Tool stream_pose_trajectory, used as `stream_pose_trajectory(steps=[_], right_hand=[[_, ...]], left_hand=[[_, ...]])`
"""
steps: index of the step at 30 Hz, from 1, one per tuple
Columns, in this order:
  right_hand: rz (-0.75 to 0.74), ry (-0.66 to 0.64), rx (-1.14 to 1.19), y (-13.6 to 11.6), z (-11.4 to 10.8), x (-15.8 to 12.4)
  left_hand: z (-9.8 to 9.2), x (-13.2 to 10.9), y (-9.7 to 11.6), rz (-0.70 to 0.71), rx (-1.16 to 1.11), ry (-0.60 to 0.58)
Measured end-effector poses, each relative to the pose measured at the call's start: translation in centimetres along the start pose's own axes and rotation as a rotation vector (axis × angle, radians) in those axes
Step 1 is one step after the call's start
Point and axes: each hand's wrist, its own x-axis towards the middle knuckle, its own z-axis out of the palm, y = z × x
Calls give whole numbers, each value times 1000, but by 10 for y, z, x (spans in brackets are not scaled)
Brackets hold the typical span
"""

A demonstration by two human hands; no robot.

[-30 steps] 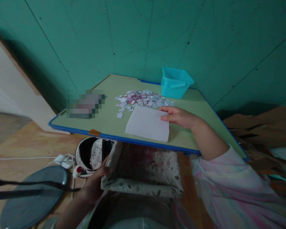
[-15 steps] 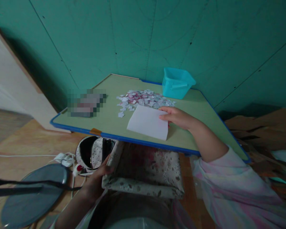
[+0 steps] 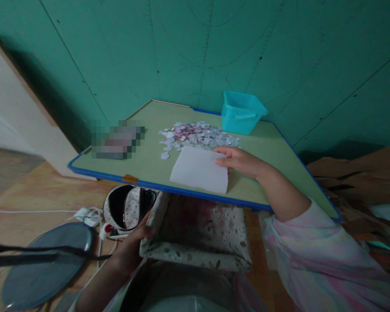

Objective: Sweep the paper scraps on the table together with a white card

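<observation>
Between the thumb and fingers of my right hand is the right edge of a white sheet of paper. The sheet lies low over the table top, close to its front edge. Just behind it spreads a pile of small paper scraps, white with some pink. Below the table edge, my left hand grips the left side of a box-like tray covered in flowered cloth. Part of that hand's fingers is hidden behind the tray's side. The tray's far end is under the table.
A turquoise plastic bucket stands at the back right of the table. A blurred-out object lies at the left. On the floor are a dotted bag, white cables, a round grey base and, at right, brown cardboard.
My right hand has shifted slightly left, and the paper has moved a little toward me and left with it. My left hand and the tray stay in place.
</observation>
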Motion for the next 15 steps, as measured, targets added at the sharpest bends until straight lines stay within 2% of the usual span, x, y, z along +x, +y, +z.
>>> stream_pose_trajectory(steps=[4, 11, 15], right_hand=[[5, -28, 19, -2, 3, -1], [-21, -93, 37, -2, -1, -5], [-48, -34, 28, 2, -5, -3]], left_hand=[[1, 0, 0, 82, 96, 5], [1, 0, 0, 57, 91, -18], [2, 0, 0, 102, 99, 22]])
